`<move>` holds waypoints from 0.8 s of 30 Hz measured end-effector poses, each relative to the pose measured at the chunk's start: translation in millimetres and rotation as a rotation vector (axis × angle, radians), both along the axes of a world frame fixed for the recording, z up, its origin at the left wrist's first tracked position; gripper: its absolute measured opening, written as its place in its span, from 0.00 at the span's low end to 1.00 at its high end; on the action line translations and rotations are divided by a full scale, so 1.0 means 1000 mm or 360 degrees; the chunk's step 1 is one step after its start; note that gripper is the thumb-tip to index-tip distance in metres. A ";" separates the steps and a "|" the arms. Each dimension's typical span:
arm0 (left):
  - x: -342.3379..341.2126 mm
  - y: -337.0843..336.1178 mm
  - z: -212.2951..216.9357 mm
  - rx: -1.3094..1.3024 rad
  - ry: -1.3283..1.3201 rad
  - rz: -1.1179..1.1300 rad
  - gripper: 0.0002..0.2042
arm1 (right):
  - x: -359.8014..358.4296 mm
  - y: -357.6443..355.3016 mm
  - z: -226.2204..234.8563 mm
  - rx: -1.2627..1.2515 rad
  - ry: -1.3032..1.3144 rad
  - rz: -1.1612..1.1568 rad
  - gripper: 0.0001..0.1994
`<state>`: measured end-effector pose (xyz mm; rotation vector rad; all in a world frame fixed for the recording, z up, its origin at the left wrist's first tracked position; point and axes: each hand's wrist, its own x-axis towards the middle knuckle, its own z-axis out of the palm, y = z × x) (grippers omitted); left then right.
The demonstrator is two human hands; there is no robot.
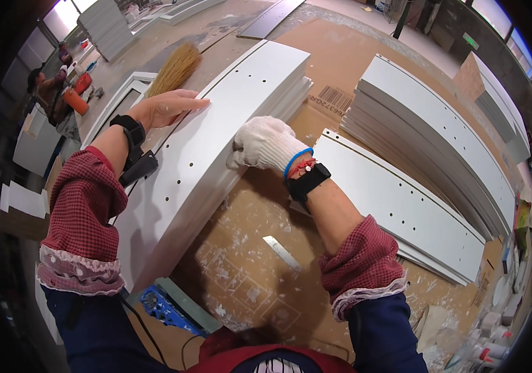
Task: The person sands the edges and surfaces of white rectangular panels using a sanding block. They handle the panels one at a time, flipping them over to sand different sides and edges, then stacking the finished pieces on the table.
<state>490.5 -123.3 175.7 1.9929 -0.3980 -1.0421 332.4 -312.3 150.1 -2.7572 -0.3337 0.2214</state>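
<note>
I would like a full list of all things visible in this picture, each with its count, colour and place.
white panel with drilled holes: top one of a stack, white, centre-left, under both hands
panel stack: one, white, right
flat panels: a few, white, right of the gloved hand
broom: one, straw-coloured, upper left
cardboard sheet: one, brown, covering the bench, strewn with white chips
blue tool: one, blue, lower left edge of the bench
far panel stack: one, white, top left
other person: one, far left
left hand: bare, flat on the panel's left edge, black wrist strap
right hand: white knit glove, gripping the panel's right edge
</note>
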 end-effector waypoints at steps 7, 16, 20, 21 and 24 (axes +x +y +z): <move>-0.022 -0.008 0.009 0.0205 -0.0205 -0.0050 0.24 | -0.011 0.001 0.001 0.0052 0.0070 -0.0117 0.15; -0.098 0.119 0.072 0.0471 -0.0811 0.0002 0.39 | -0.090 0.004 -0.001 0.0464 -0.0048 0.0085 0.20; -0.176 0.222 0.055 0.0193 -0.0888 0.0573 0.37 | -0.111 0.004 0.007 0.0501 0.0187 -0.0078 0.21; -0.199 0.243 0.042 0.0118 -0.0937 0.0633 0.39 | -0.117 0.006 0.012 0.0534 0.0243 -0.0135 0.21; -0.262 0.263 -0.003 -0.0277 -0.0765 0.1051 0.41 | -0.123 0.007 0.003 0.0723 0.0275 -0.0207 0.20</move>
